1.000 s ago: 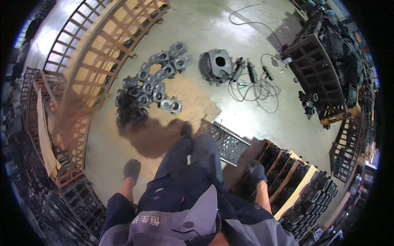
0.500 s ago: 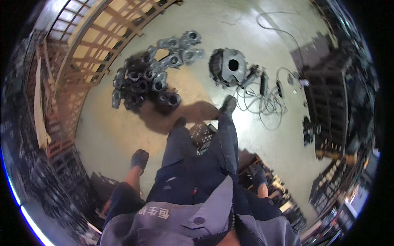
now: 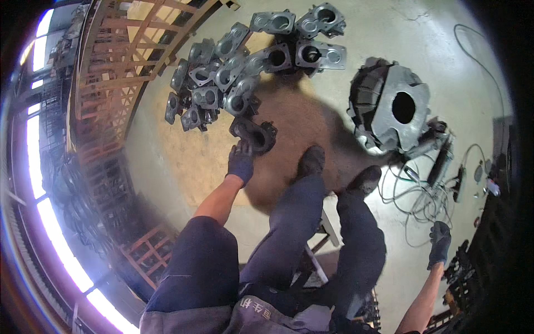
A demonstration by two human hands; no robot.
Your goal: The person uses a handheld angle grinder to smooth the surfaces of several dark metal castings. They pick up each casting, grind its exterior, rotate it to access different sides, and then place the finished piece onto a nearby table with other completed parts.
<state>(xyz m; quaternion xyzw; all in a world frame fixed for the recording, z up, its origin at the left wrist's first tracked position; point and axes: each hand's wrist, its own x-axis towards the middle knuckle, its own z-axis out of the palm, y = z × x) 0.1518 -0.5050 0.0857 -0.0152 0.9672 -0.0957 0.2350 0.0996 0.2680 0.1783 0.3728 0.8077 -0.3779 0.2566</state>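
Note:
My left hand [image 3: 241, 163], in a dark glove, reaches forward with its fingers stretched out. The fingertips are at the near edge of a grey metal casting [image 3: 254, 135] with a round bore, the closest one of a group. Whether they touch it, I cannot tell. My right hand [image 3: 440, 244], also gloved, is held out low on the right, apart from the castings. Its fingers look curled in, and nothing shows in them. Several similar castings [image 3: 207, 97] lie close together beyond my left hand, on a tan sheet [image 3: 194, 161].
A large round metal housing [image 3: 409, 103] with a dark central hole stands to the right. Beside it lie dark hand tools [image 3: 442, 158] and coiled cables [image 3: 414, 200]. Brown lattice racks [image 3: 119, 61] line the left. Behind my legs is a stool-like metal frame [image 3: 329, 229].
My left hand has moved forward from beside my leg to the nearest casting. The right hand has swung outward. The view has shifted closer to the castings and the housing.

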